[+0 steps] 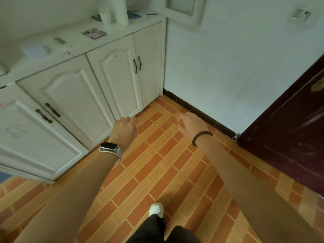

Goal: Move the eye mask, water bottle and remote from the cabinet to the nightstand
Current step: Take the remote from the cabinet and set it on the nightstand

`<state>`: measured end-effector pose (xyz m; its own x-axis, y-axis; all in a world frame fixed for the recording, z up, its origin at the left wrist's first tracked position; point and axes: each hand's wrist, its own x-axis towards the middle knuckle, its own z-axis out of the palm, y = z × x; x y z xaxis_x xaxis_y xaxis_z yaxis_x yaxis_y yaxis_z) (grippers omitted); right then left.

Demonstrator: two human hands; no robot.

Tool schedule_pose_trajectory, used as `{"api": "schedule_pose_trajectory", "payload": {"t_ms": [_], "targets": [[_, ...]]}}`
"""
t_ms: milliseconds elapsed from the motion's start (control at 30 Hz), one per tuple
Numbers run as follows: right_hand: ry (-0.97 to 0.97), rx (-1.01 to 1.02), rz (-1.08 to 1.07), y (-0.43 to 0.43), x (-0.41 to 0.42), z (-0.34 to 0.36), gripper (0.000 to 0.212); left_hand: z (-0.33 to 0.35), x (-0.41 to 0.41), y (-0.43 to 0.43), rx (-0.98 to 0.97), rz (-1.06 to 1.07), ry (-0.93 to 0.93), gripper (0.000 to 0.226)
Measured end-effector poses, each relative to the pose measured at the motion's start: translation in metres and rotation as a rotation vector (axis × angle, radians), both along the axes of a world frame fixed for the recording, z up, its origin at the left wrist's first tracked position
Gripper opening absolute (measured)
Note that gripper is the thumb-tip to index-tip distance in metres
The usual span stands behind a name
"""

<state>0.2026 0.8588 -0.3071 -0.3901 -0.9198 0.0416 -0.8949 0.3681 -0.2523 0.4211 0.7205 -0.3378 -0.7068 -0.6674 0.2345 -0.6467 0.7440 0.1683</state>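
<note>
The white cabinet (73,95) fills the left side, all its doors closed. On its top, blurred, stand a pale translucent water bottle (105,17), a grey remote-like bar (60,41) and a flat patterned piece (94,33) that may be the eye mask. My left hand (125,128), with a watch on its wrist, hangs over the floor by the cabinet's lower right corner, fingers curled and holding nothing. My right hand (192,126), with a bead bracelet, hangs to the right of it, also curled and holding nothing. Both hands are far below the cabinet top.
A white box (36,50) lies on the cabinet top at left, and small dark and blue items (135,14) sit at the back. A white wall stands ahead, with a dark red door (289,134) at right. My leg and white shoe (156,209) are on the orange tiled floor.
</note>
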Motion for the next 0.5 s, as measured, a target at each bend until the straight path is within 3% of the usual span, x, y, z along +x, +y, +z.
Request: {"api": "schedule_pose_trajectory", "payload": {"t_ms": [500], "targets": [[-0.055,0.018,0.018,-0.117,-0.125,-0.010,0.016,-0.009,-0.124,-0.123,0.005,-0.005,-0.018,0.021]]}}
